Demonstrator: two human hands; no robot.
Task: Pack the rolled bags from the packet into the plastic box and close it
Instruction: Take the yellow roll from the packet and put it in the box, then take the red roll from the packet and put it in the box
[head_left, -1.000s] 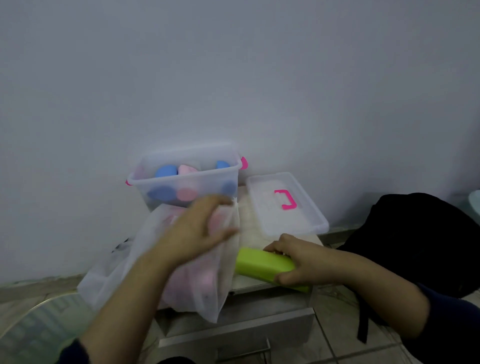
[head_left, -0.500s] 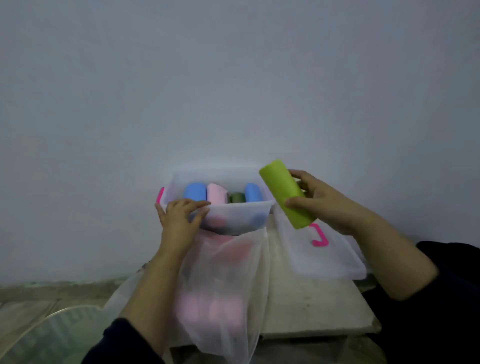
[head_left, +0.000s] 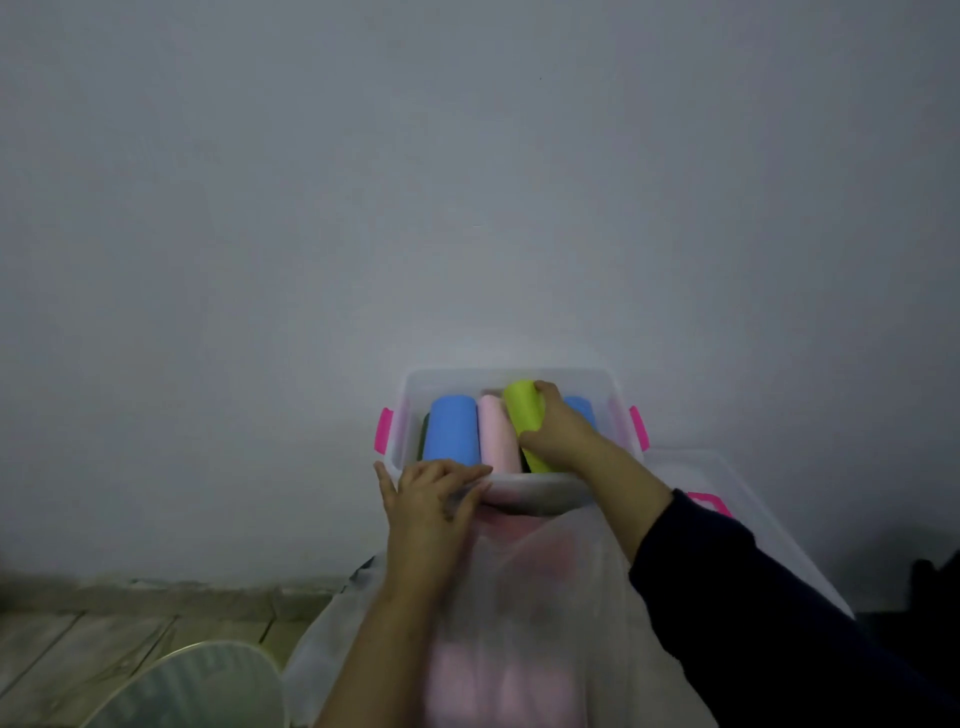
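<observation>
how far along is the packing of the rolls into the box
Partly done. Blue and pink rolls already lie in the box. In hand: the right hand is setting the green roll beside them while the left hand grips the box's front rim. Left: pink shapes still show through the packet, and the lid lies off to the right, so the box is open.

Box: clear plastic, smooth, pink plastic clips. Rolls inside box: matt, smooth. Packet in front of box: frosted translucent film. Lid right of box: clear plastic. Wall behind box: matt.
</observation>
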